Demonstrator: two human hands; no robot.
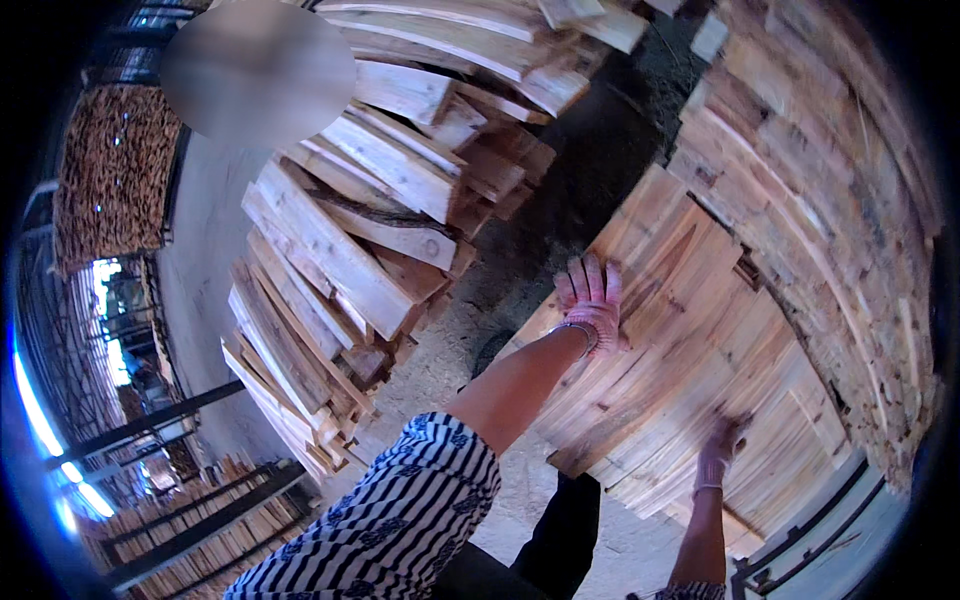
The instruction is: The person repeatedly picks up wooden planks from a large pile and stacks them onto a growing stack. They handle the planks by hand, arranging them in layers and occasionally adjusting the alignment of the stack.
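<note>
Head view shows the left hand [592, 305], in a pink glove, pressed flat with fingers spread on a stack of pale wood boards [690, 370]. Lower on the same stack, the right hand [718, 450] rests with its fingers spread too. Another messy board pile [350, 250] sits to the left.

- Our left hand [592, 300] is stretched well out ahead of us, gloved in pink, palm down and fingers spread flat.
- Our left forearm is bare from the glove's cuff back to the elbow; above it sits a striped black-and-white sleeve.
- Our right hand [722, 447], also in a pink glove, lies lower and further right, fingers pointing forward; it is blurred, so its grip is unclear.
- Our right forearm rises bare from the lower edge.
</note>
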